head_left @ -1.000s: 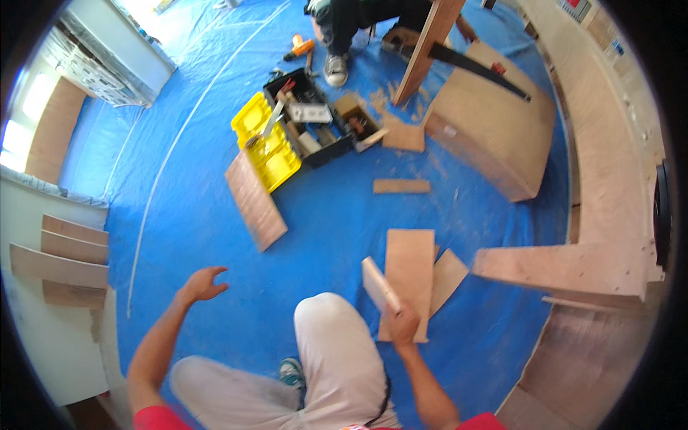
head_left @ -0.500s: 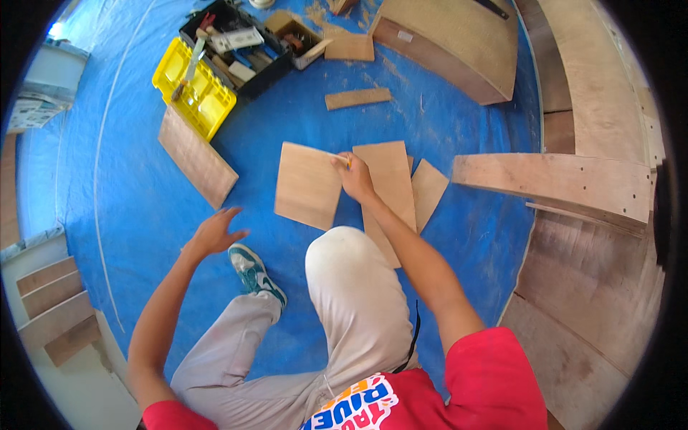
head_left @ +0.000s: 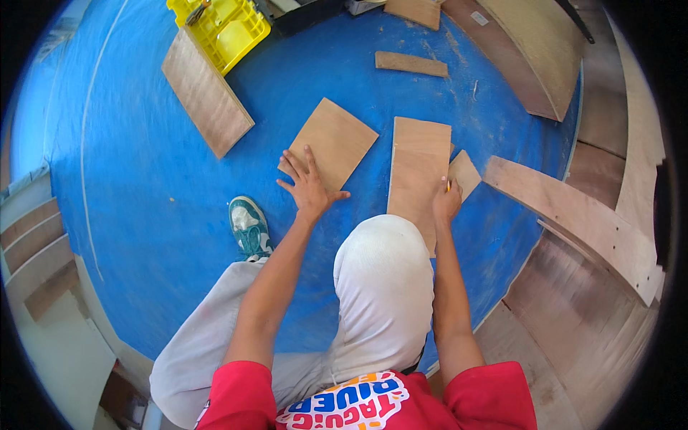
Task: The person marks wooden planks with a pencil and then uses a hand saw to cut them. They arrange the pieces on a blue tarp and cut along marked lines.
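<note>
2 bare hands are working over 1 blue sheet [head_left: 165, 287], which covers the floor. The left hand [head_left: 308, 188] is wide open, with its fingers spread, and it lies palm down on 1 square board [head_left: 340, 136]. It presses on the lower left part of this board and grips nothing; the thumb reaches past the board's edge.

The right hand [head_left: 446, 206] has curled fingers, nearly closed, and holds 1 small yellow stick [head_left: 449, 185]. It is at the right edge of 1 long board [head_left: 421, 154]; whether it touches this board, I cannot tell. The square board lies flat to the left of the long board, and the 2 are apart. 1 smaller board [head_left: 464, 174] shows at the right side of the long board, partly hidden by it.

Farther away there are 3 more pieces: 1 narrow strip [head_left: 411, 64], 1 board at the upper edge [head_left: 414, 11], and 1 rectangular board [head_left: 206, 93] against 1 yellow tray [head_left: 240, 32]. At the right stand 1 large wooden box [head_left: 519, 50] and 1 wooden beam [head_left: 566, 208]. 1 green and white shoe [head_left: 249, 228] is visible.
</note>
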Motion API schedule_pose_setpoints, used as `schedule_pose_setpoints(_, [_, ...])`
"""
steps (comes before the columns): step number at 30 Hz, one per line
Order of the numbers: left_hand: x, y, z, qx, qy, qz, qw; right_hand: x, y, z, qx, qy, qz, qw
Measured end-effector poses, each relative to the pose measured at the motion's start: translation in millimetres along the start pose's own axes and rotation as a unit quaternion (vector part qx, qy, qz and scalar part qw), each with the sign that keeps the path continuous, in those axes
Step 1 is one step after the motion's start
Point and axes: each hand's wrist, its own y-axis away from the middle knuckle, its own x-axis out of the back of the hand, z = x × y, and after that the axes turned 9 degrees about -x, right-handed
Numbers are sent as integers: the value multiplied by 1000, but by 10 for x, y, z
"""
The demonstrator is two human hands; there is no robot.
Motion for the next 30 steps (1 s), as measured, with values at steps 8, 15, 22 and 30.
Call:
schedule_pose_setpoints(8, [220, -191, -705, -151, -77, -14, 985, 141, -247, -60, -18, 15, -181, 983])
schedule_pose_setpoints(15, [847, -359, -1452, -227, -169, -96, 954, 269, -242, -470, 68, -114, -291, 947])
schedule_pose_setpoints(22, [733, -367, -1503, -235, -153, -58, 958, 297, -286, -1289, 243, -48, -271, 930])
schedule_pose_setpoints(30, [733, -374, -1745, -363, -190, -96, 907, -736, -688, -2273, 346, 9, -322, 881])
